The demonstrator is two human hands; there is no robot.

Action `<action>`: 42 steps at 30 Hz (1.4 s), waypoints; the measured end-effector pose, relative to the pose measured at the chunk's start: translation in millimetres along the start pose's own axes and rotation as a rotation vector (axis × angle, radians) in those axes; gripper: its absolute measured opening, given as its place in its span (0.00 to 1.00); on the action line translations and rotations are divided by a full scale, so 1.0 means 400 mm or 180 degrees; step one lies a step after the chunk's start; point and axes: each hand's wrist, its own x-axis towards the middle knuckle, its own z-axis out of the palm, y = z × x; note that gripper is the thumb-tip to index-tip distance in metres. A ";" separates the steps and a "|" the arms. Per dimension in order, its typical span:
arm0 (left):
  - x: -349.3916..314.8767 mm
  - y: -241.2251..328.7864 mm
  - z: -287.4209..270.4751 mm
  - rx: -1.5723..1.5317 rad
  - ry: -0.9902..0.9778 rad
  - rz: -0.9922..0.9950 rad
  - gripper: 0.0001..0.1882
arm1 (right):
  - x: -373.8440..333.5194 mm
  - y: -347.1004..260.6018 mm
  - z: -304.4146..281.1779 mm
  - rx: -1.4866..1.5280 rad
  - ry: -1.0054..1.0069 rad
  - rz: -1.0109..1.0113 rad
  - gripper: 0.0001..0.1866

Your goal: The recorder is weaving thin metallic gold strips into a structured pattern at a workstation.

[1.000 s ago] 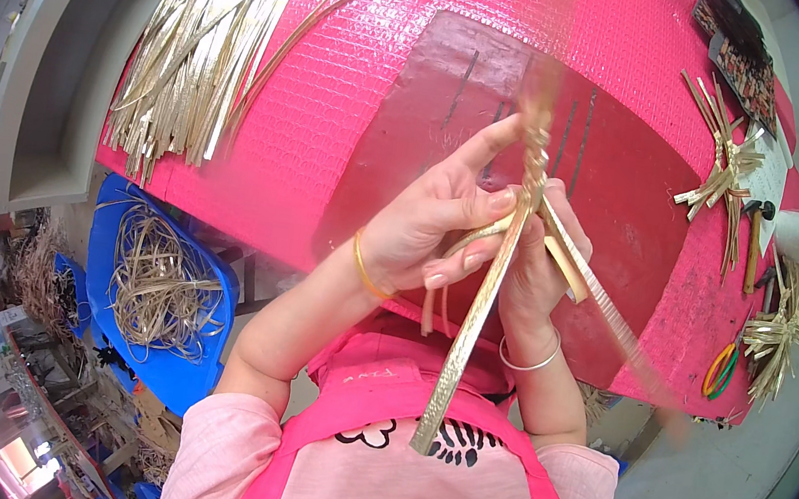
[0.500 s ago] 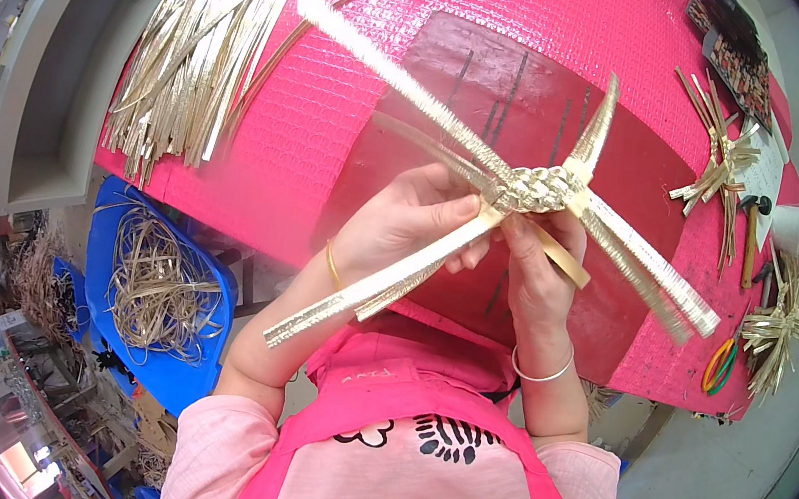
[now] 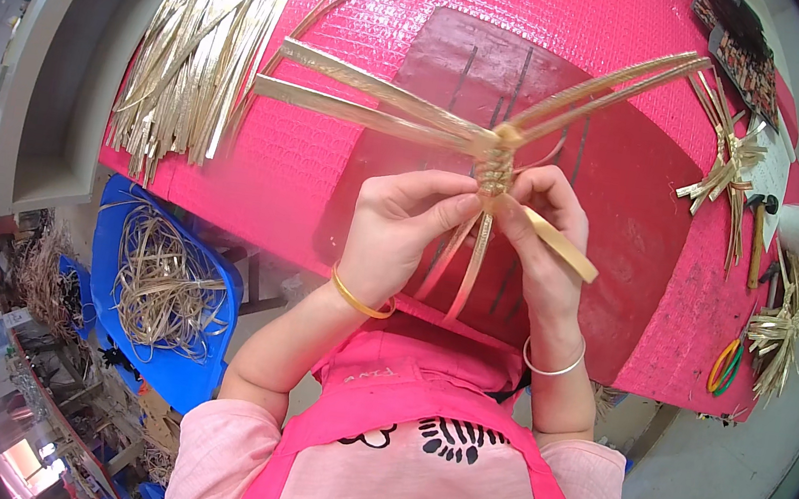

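Observation:
Between my two hands is a small woven piece of gold strips [image 3: 494,169], its braided middle upright above the dark red mat [image 3: 614,227]. Long strip ends fan out from its top to the far left and far right, and shorter ones hang below toward me. My left hand [image 3: 409,215] pinches the lower left of the braid between thumb and fingers. On the other side, my right hand [image 3: 549,229] grips its lower right edge with the thumb in front. A pale yellow flat strip [image 3: 566,249] sticks out by my right thumb.
A pile of gold strips [image 3: 208,53] lies at the left of the pink table cover [image 3: 347,31]. Below it stands a blue bin [image 3: 208,325] of tangled strips. At the right are woven bundles [image 3: 733,172], a hammer [image 3: 756,241] and scissors with coloured handles [image 3: 725,368].
The woven piece has turned from lying slantwise to standing upright, so its strip ends point differently. My left hand has shifted slightly to the right, still pinching it.

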 end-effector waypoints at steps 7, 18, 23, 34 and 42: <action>0.010 -0.016 0.028 0.0101 0.0270 0.0238 0.09 | -0.005 0.026 0.012 -0.1691 0.0559 -0.1213 0.06; 0.136 0.055 -0.085 0.2071 -0.0961 -0.0696 0.11 | -0.063 -0.029 -0.117 -0.0214 0.1613 -0.1883 0.13; 0.115 0.021 -0.060 0.5019 0.0451 0.1545 0.13 | -0.070 -0.064 -0.075 -0.1684 0.0774 -0.1913 0.10; 0.057 -0.085 -0.035 0.3265 0.0061 0.2601 0.06 | 0.084 -0.014 -0.029 -0.2363 -0.0336 -0.0623 0.08; 0.045 -0.047 -0.034 -0.1159 -0.0815 -0.1770 0.13 | 0.098 -0.013 -0.033 -0.0691 -0.0274 0.0398 0.10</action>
